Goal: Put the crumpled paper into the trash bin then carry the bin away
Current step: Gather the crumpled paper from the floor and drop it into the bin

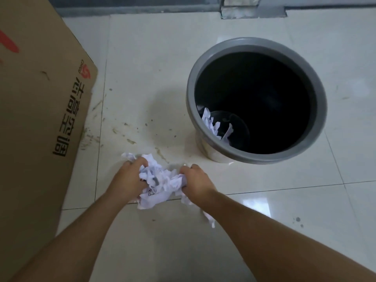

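A bundle of crumpled white paper (160, 180) lies on the tiled floor in the lower middle of the head view. My left hand (127, 180) grips its left side and my right hand (196, 181) grips its right side, fingers curled into the paper. A round trash bin with a grey rim (190, 94) stands on the floor up and to the right of my hands. Its inside is dark, and some crumpled paper (213, 125) lies at its bottom left. A small scrap of paper (210, 218) lies on the floor beside my right forearm.
A large cardboard box (40, 119) with printed characters stands close on the left. The pale tiles (142, 110) between box and bin are stained with brown marks. A grey ledge and a metal post base (240, 13) run along the far edge.
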A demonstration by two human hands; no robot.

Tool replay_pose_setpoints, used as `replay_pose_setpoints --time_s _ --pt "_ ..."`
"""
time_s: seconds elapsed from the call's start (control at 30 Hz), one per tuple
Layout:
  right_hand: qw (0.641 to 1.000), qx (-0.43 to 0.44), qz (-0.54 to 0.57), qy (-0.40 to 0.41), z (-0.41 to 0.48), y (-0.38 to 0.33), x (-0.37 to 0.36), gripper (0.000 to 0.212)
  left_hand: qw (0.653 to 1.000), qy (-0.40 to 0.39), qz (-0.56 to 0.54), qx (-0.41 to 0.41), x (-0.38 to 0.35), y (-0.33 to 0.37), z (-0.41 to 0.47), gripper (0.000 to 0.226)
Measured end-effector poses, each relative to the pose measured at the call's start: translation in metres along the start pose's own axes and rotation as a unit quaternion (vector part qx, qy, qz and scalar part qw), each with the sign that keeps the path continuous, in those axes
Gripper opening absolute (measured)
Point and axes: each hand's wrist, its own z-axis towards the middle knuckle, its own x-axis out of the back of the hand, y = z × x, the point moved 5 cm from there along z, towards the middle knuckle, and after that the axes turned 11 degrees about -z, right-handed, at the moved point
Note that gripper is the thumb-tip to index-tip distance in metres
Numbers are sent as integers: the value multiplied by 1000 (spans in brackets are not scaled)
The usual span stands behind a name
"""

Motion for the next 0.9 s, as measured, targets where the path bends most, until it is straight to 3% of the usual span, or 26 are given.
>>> replay_pose_setpoints --time_s 0.13,0.3,0.47,0.5,0.57,0.7,0.83,0.9 --pt "998 29 47 41 -12 -30 29 17 994 80 -75 23 47 5 -32 27" --pt "986 108 99 79 -35 -102 107 21 970 105 -217 -22 108 53 -70 34" --pt "969 161 100 157 -73 -132 215 21 955 122 -248 -105 164 143 -78 8" --pt "963 164 112 180 -80 -127 235 20 953 117 -251 -120 169 162 -77 2" --pt "959 148 110 214 -95 -106 268 12 954 113 -212 -180 168 204 -80 25" --pt "957 84 120 249 -116 -37 312 8 948 77 -240 -193 124 277 -71 37" --pt "956 29 153 248 -133 27 319 33 951 24 -232 -202 63 325 -57 45" --pt "953 1 168 253 -134 49 318 34 960 19 -193 -202 43 339 -53 44"
